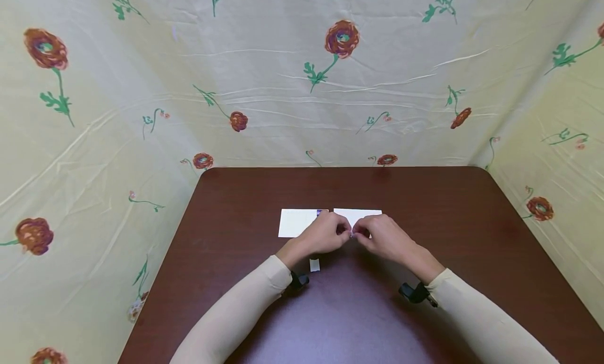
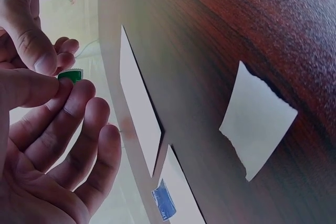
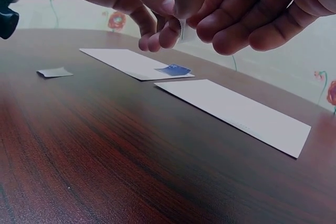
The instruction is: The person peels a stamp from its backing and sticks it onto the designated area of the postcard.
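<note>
Both hands meet above the near edge of the right-hand white envelope (image 1: 357,214). Between thumb and forefinger, my left hand (image 1: 325,233) pinches a small green stamp (image 2: 72,75) with a perforated edge. My right hand (image 1: 388,239) holds the same stamp at its other side, fingertips close to the left ones. From the right wrist view the stamp (image 3: 186,33) shows a pale back, partly hidden by fingers. A second white envelope (image 1: 296,223) lies to the left, bearing a blue stamp (image 3: 174,70) at its far right corner.
A small torn scrap of white paper (image 2: 258,120) lies on the dark brown table (image 1: 245,191), nearer me, by the left wrist. Flower-patterned cloth (image 1: 283,91) hangs around the table's back and sides. Black wrist devices (image 1: 415,292) sit on both forearms.
</note>
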Demonstrator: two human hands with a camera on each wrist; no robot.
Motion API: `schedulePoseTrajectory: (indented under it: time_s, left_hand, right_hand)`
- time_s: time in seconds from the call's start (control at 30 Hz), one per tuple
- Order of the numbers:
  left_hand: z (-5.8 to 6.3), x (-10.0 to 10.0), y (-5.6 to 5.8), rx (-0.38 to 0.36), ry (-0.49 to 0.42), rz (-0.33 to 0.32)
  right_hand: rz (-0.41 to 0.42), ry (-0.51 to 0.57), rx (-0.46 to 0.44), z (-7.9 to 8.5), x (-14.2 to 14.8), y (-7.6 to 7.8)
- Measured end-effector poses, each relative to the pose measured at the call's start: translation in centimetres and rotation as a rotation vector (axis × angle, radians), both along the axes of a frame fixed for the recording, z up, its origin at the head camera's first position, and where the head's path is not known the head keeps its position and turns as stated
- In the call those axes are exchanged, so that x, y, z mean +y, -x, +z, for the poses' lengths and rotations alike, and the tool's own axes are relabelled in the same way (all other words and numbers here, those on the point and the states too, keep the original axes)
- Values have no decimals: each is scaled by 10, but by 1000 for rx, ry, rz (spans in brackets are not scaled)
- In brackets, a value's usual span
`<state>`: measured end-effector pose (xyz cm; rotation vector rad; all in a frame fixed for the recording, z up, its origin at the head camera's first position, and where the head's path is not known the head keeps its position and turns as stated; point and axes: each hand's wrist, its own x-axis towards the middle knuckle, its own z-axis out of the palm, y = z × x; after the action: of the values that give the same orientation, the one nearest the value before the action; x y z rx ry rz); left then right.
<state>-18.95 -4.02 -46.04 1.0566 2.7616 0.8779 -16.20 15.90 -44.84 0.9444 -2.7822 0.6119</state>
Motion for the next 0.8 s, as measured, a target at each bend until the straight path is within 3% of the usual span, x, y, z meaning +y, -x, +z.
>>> schedulePoseTrajectory:
  time_s: [0.8]
  left_hand:
    - [0, -1, 0, -39, -7, -30]
  right_hand:
    - [-13, -37, -6, 0, 1, 0]
